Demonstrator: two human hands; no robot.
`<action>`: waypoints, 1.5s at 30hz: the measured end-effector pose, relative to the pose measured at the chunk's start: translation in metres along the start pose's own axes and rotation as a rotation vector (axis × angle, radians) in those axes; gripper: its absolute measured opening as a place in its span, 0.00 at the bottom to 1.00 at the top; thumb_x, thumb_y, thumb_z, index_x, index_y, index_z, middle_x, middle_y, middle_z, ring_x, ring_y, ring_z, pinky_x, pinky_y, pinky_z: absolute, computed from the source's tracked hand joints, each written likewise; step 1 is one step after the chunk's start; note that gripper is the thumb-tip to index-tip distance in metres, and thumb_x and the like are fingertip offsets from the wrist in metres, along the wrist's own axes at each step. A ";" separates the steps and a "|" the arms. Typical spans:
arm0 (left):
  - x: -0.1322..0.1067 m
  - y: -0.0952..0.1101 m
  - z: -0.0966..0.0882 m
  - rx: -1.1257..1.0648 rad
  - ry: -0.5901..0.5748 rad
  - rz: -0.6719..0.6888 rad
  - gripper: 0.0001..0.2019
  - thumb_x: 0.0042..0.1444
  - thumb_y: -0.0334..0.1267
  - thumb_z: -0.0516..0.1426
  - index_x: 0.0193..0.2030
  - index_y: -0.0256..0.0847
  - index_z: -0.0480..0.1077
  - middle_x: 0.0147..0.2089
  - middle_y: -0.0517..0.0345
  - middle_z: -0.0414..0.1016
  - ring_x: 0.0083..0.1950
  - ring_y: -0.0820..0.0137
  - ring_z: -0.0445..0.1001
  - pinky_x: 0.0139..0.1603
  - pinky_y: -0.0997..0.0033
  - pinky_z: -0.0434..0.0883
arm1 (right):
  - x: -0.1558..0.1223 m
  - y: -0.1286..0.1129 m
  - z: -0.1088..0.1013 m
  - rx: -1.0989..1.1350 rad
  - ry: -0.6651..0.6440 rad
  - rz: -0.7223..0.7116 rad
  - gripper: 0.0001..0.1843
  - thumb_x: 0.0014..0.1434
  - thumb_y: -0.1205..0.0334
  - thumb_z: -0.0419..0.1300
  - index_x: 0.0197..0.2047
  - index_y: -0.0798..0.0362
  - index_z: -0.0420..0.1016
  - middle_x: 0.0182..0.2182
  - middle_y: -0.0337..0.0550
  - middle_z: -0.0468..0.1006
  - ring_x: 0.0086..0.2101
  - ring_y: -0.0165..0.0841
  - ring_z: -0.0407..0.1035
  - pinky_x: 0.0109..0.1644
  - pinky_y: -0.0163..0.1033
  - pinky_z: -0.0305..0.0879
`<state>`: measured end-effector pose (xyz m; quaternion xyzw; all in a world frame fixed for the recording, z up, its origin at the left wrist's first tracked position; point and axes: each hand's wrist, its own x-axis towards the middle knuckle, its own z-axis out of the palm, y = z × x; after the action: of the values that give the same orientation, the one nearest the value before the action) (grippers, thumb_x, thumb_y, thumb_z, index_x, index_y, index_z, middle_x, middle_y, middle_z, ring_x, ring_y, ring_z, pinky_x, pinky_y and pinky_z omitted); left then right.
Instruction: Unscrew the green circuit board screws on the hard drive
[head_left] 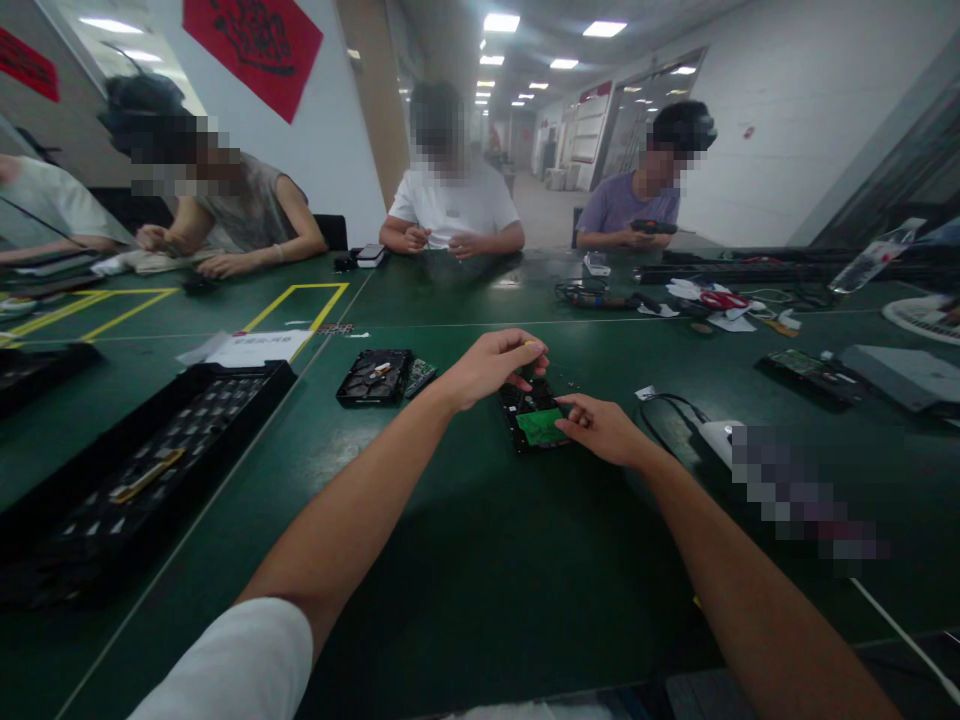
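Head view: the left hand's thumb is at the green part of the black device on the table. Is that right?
No: it is the right hand's thumb at the green part of the black device on the table, as the head view shows.

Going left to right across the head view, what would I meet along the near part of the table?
Long black tray, square black unit, black device with a green panel, the person's right hand, flat grey box.
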<state>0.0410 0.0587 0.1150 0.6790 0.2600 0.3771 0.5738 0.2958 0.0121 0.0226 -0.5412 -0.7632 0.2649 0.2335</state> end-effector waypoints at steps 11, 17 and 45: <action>0.000 0.001 -0.001 -0.008 0.018 0.010 0.15 0.66 0.48 0.61 0.43 0.36 0.73 0.42 0.50 0.77 0.43 0.69 0.77 0.37 0.73 0.77 | 0.000 -0.001 -0.001 -0.014 0.001 0.005 0.26 0.65 0.50 0.62 0.62 0.51 0.73 0.35 0.41 0.79 0.32 0.33 0.72 0.37 0.38 0.67; 0.000 0.000 -0.001 -0.002 0.024 0.015 0.15 0.66 0.48 0.61 0.43 0.36 0.73 0.42 0.50 0.76 0.43 0.69 0.77 0.36 0.74 0.77 | 0.000 0.000 0.000 -0.012 0.004 0.004 0.26 0.65 0.50 0.62 0.62 0.51 0.73 0.34 0.41 0.79 0.31 0.33 0.72 0.36 0.38 0.67; 0.003 -0.002 0.002 -0.063 0.071 0.046 0.16 0.66 0.49 0.61 0.44 0.35 0.74 0.43 0.48 0.78 0.43 0.68 0.78 0.34 0.73 0.78 | 0.014 0.024 -0.001 -0.616 0.246 0.190 0.25 0.73 0.50 0.48 0.66 0.47 0.74 0.54 0.58 0.69 0.44 0.46 0.73 0.44 0.46 0.68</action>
<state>0.0443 0.0602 0.1138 0.6525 0.2525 0.4222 0.5764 0.3091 0.0318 0.0085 -0.6830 -0.7195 -0.0248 0.1236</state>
